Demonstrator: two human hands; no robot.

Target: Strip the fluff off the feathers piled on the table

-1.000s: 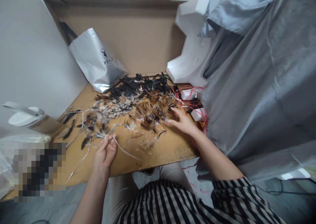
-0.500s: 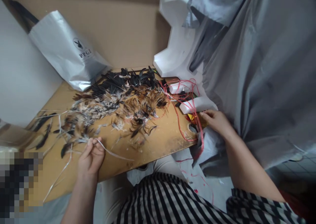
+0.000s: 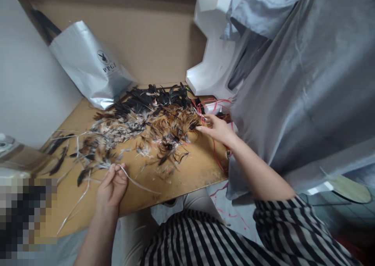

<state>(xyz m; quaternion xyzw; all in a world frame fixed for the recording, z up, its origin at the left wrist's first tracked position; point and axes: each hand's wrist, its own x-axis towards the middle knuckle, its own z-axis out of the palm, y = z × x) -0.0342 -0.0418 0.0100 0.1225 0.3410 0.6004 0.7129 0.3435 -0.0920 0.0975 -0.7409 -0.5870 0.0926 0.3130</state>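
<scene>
Many wispy, curled brown feathers (image 3: 171, 122)

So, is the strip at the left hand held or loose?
Held: the strip is pinched in the left hand, its free end hanging out over the table.

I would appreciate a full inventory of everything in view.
table: one, tan, under the feathers
black feathers: many, black, behind the brown ones
brown feathers: many, brown, mostly centre
pale feathers: many, grey-white, left of the brown ones
silver bag: one, silver, back left
back panel: one, brown, behind the table
white piece: one, white, back right
grey cloth: count unclear, grey, right side
red strings: several, red, table's right end
white strips: several, white, front left
container: one, brownish, left edge
striped shirt: one, black and pale, bottom centre
trousers: one pair, pale, bottom
left-hand grip: one, bare, front left, pinching a white strip
right-hand grip: one, bare, near the red strings
</scene>
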